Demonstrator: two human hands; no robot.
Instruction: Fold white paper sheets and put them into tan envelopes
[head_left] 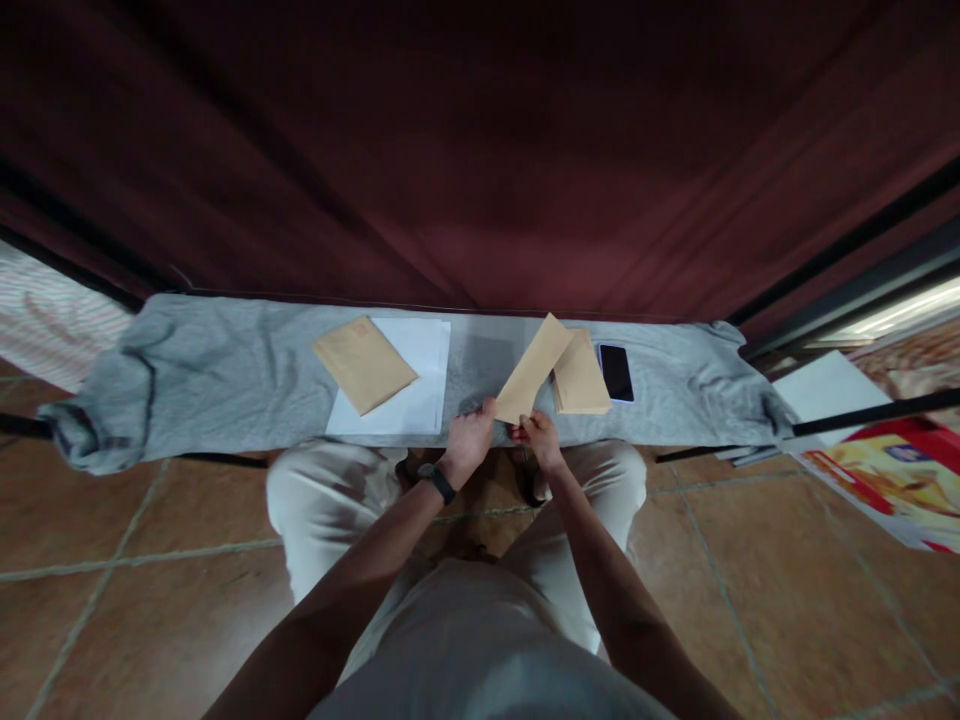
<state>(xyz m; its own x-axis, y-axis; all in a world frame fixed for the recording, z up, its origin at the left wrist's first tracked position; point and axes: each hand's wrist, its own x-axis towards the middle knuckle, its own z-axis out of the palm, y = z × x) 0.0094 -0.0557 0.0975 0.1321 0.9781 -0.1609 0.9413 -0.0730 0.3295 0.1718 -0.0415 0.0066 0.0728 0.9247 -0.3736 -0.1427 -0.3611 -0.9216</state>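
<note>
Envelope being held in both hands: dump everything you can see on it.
The tan paper envelope is plain, flat and oblong, no print legible. It is slanted, near end at the front edge of the grey cloth, far end pointing away and right. The left hand and right hand both pinch its near end. Its right edge overlaps the stack of similar tan envelopes in view; contact cannot be told.

Head camera faces steeply down; the bench (225, 370) lies near.
</note>
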